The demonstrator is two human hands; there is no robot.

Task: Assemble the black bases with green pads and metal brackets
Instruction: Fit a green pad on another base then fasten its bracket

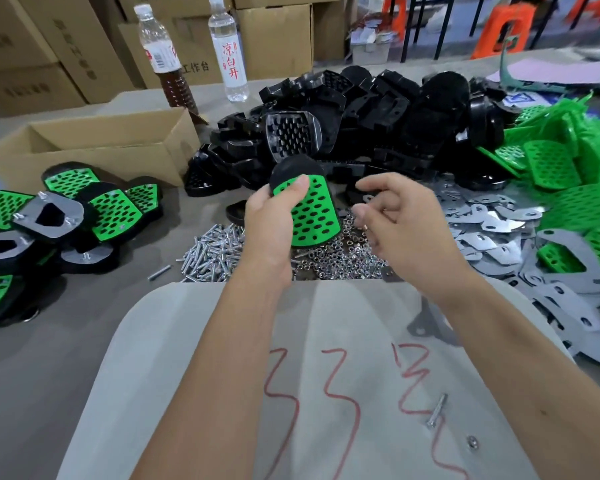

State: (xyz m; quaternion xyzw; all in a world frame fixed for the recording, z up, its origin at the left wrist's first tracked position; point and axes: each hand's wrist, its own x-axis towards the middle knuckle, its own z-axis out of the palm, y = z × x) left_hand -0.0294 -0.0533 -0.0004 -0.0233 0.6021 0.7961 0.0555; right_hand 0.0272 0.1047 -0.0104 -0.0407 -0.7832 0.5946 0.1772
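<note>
- We are gripping a black base (293, 169) with its green pad (312, 216) in our left hand (274, 216), above the bench (32, 358).
- Our right hand (406, 220) is hovering beside it, fingers loosely curled, holding nothing.
- A bottle (231, 50) is showing red "凉白开".
- Red scrawl is marking the grey sheet (222, 393).

A grey worktable (84, 358) fills the near ground. Far left, stacked cardboard cartons (32, 46) line the back. Far right, orange plastic stools (503, 29) stand beside dark metal frame legs (440, 26).
</note>
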